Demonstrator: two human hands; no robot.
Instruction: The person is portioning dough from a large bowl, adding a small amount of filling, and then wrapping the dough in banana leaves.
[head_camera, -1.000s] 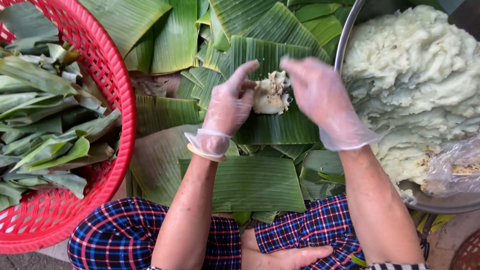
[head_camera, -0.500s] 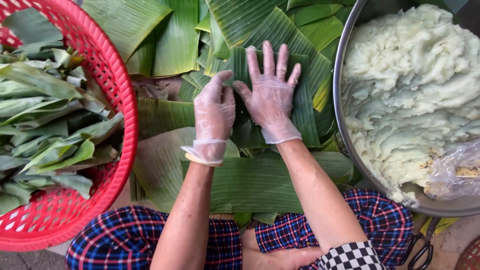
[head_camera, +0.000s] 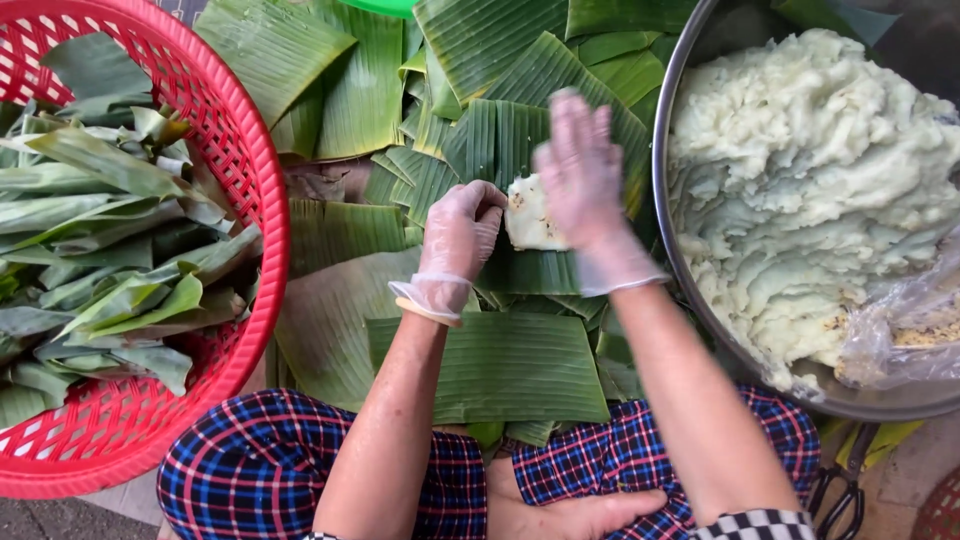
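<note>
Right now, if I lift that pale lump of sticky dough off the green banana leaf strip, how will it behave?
The pale lump of sticky dough would probably sag and lose shape: its edges look soft and ragged. It likely clings, since the gloved left hand and gloved right hand press against it. The green banana leaf strip lies flat and thin, so it would probably flop.

Soft, even daylight with faint shadows; sharp throughout (only the right hand (head_camera: 585, 185) blurs slightly).

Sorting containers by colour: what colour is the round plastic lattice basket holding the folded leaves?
Red; the round plastic lattice basket shows clearly in the head view, at left.
</note>
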